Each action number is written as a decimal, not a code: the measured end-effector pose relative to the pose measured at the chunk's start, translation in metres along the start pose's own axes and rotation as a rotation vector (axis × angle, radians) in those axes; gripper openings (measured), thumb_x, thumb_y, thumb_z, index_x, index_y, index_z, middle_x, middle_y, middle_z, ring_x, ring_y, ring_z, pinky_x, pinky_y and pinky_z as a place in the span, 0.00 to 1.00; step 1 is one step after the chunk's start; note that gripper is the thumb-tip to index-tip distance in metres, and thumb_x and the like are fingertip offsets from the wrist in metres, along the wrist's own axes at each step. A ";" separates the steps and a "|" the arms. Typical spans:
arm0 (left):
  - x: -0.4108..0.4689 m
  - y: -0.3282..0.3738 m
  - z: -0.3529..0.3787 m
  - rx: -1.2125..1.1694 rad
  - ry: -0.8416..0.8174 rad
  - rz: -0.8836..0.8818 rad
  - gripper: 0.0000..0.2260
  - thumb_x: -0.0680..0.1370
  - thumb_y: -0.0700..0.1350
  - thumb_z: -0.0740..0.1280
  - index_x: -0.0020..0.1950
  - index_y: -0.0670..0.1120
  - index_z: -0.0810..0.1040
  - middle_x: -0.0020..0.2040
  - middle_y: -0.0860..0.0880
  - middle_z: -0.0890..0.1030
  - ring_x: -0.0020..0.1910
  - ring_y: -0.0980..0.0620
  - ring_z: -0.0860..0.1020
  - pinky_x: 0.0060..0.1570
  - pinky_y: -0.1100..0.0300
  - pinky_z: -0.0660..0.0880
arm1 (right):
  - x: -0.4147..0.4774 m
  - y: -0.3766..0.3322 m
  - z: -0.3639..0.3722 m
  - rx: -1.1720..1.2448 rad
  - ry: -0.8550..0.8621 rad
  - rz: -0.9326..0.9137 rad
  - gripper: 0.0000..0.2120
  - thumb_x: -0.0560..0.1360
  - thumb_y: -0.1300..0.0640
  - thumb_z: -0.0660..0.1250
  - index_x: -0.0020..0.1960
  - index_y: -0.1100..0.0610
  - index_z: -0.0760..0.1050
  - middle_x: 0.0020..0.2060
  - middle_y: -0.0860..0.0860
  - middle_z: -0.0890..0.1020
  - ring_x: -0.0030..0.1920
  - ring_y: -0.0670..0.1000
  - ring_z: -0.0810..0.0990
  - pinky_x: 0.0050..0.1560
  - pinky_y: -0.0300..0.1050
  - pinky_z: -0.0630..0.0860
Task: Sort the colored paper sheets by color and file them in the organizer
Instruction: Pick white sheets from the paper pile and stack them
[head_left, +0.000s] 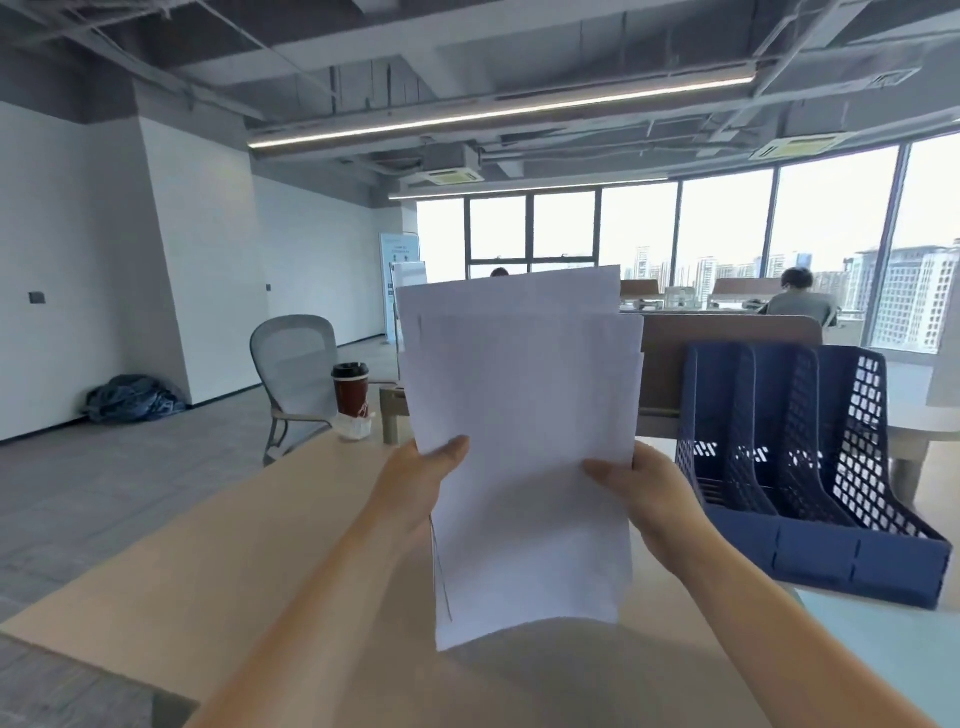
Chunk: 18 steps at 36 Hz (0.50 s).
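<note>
Left hand (423, 486) and right hand (647, 491) hold the paper sheets (524, 441) upright at frame centre, fingers (451, 453) pinching their sides, likely to check colours; the organizer (852, 564) stands at right on the counter (208, 571).

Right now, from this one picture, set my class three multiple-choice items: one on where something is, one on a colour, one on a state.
1. On which side of the sheets does the organizer stand? A left; B right; C underneath.
2. What colour is the organizer? A blue; B red; C white.
3. The sheets are: A lying flat; B filed in the organizer; C gripped by both hands.

Answers:
1 B: it stands just beyond the right hand.
2 A: its mesh walls are dark blue.
3 C: the left hand and the right hand hold the sheets upright by their lower part, thumbs on the front.
</note>
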<state>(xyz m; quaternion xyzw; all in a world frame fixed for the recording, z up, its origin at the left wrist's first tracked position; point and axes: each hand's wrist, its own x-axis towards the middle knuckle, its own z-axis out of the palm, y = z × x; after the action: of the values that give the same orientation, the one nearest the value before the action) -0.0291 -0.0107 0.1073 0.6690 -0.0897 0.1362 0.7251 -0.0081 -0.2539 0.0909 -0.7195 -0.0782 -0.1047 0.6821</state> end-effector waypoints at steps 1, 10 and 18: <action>0.001 0.003 0.001 0.006 0.018 0.010 0.09 0.79 0.42 0.68 0.47 0.58 0.77 0.41 0.65 0.82 0.39 0.70 0.80 0.40 0.73 0.73 | 0.002 -0.002 0.001 -0.007 0.010 -0.009 0.07 0.75 0.64 0.70 0.52 0.57 0.83 0.46 0.53 0.87 0.50 0.58 0.85 0.57 0.61 0.80; 0.006 0.005 -0.007 0.024 0.041 0.007 0.11 0.76 0.50 0.72 0.57 0.52 0.80 0.48 0.63 0.80 0.49 0.67 0.77 0.55 0.67 0.69 | 0.001 0.000 0.003 0.028 0.009 -0.070 0.10 0.74 0.55 0.75 0.55 0.53 0.82 0.47 0.48 0.87 0.50 0.52 0.86 0.55 0.53 0.80; -0.008 -0.041 -0.009 -0.014 -0.057 -0.144 0.17 0.76 0.50 0.70 0.64 0.47 0.78 0.54 0.58 0.80 0.48 0.68 0.76 0.54 0.70 0.68 | -0.013 0.032 0.012 0.147 -0.109 0.117 0.16 0.70 0.52 0.77 0.55 0.57 0.82 0.48 0.51 0.87 0.48 0.51 0.86 0.49 0.46 0.81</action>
<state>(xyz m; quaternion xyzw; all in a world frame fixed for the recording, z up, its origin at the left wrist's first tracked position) -0.0246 -0.0054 0.0656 0.6723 -0.0630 0.0640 0.7348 -0.0124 -0.2436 0.0565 -0.6756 -0.0803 -0.0194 0.7326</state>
